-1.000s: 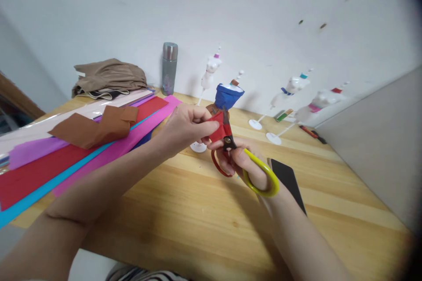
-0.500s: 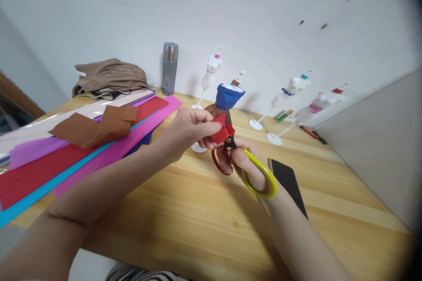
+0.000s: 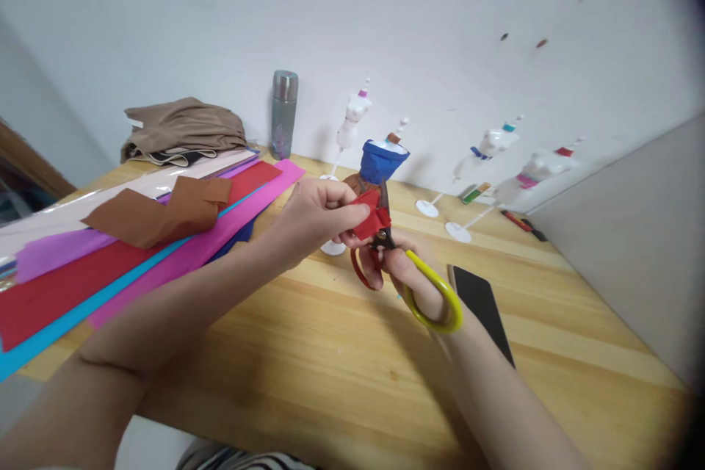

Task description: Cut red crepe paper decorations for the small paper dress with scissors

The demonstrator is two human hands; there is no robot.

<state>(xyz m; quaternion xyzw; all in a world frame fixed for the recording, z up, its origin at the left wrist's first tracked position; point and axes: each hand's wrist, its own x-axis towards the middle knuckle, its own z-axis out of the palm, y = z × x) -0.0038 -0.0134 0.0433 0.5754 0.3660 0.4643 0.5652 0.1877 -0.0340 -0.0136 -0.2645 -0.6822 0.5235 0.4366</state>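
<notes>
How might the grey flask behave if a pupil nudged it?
The flask would probably tip if pushed near its top, being tall and narrow. Its rounded sides suggest it could roll once down. Its shiny metallic cap may feel slippery.

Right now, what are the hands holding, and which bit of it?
The left hand pinches the small red piece between thumb and fingers. The right hand holds the scissors by their handle loops.

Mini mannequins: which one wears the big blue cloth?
The second mannequin from the left, with the brown neckband; its blue wrap covers the bust, whereas the other three busts show mostly white.
</notes>
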